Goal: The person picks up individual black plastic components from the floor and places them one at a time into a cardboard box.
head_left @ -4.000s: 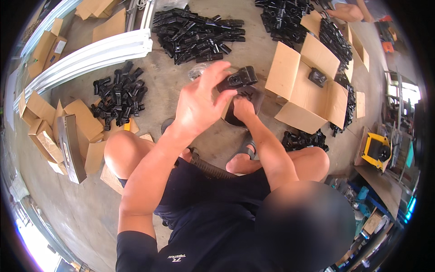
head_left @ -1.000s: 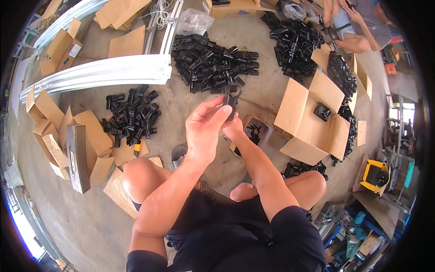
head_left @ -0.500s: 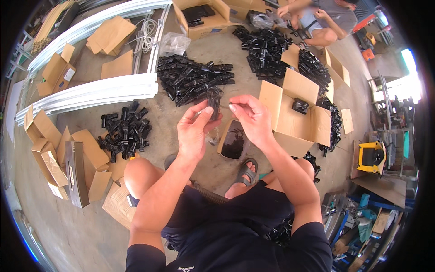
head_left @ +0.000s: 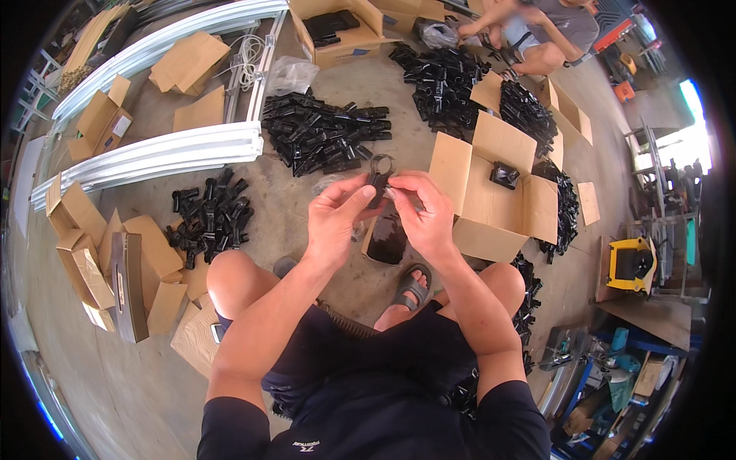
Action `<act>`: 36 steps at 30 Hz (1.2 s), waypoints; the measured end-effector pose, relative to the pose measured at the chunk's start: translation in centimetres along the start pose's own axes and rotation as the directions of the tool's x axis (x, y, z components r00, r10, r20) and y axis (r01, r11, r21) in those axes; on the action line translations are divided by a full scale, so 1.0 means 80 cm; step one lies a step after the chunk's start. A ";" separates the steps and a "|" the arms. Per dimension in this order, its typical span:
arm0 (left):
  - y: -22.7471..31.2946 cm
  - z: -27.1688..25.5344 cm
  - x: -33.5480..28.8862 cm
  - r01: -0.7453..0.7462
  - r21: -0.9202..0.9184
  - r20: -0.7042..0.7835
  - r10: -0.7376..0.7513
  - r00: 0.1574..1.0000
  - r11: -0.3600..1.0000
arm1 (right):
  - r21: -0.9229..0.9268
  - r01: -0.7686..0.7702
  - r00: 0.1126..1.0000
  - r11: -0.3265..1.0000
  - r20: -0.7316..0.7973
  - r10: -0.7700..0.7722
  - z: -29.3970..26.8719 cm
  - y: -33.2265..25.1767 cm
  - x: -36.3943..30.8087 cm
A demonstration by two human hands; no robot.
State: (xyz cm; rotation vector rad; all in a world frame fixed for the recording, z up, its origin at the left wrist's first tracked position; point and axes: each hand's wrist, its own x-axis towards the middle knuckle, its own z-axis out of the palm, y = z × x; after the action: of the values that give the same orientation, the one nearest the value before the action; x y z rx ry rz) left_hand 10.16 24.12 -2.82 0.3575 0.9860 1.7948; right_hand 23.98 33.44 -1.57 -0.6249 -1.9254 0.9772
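Note:
A black part with a ring-shaped upper end (head_left: 377,182) is held upright in front of me, pinched between the thumb and fingers of my left hand (head_left: 333,218). My right hand (head_left: 426,216) is closed in a pinch against the part's right side, just below the ring. Whatever small thing its fingertips may hold is too small to make out. Below both hands a small open box (head_left: 369,236) with dark contents stands on the floor, partly hidden by my right hand.
Piles of black parts lie ahead (head_left: 322,130), at left (head_left: 213,216) and far right (head_left: 445,84). An open carton (head_left: 491,218) stands at right, holding a black bundle (head_left: 504,175). White metal rails (head_left: 153,165) lie at left. Another person (head_left: 563,31) sits at the far right.
My right hand has moved left and now meets the black part; before, it was apart from it. The part's ring now shows more openly above my fingers.

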 end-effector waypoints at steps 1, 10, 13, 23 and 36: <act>-0.003 0.001 0.003 0.003 0.004 0.001 -0.003 1.000 1.000 | -0.011 0.020 1.000 1.000 -0.007 -0.020 -0.002 0.003 0.000; -0.011 0.004 0.011 0.029 -0.021 0.030 -0.028 0.999 0.999 | -0.139 0.031 0.999 0.990 -0.034 -0.036 -0.004 0.008 0.005; -0.013 0.008 0.011 0.050 -0.018 0.044 -0.050 0.998 0.999 | -0.329 0.043 0.999 0.943 0.014 -0.041 -0.008 0.018 0.000; -0.011 0.005 0.018 0.037 -0.043 -0.009 -0.037 0.999 0.998 | -0.244 -0.023 0.997 0.970 0.062 0.039 -0.005 0.001 0.013; -0.017 0.002 0.017 0.004 0.034 0.026 -0.005 1.000 0.999 | -0.394 0.029 0.994 0.918 0.110 0.016 -0.006 0.010 0.011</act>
State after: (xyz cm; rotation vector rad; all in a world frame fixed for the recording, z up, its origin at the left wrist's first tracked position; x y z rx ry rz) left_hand 10.54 25.64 -4.03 0.3985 0.9992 1.7665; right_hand 24.01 34.71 -1.68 -0.8053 -2.2472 0.6271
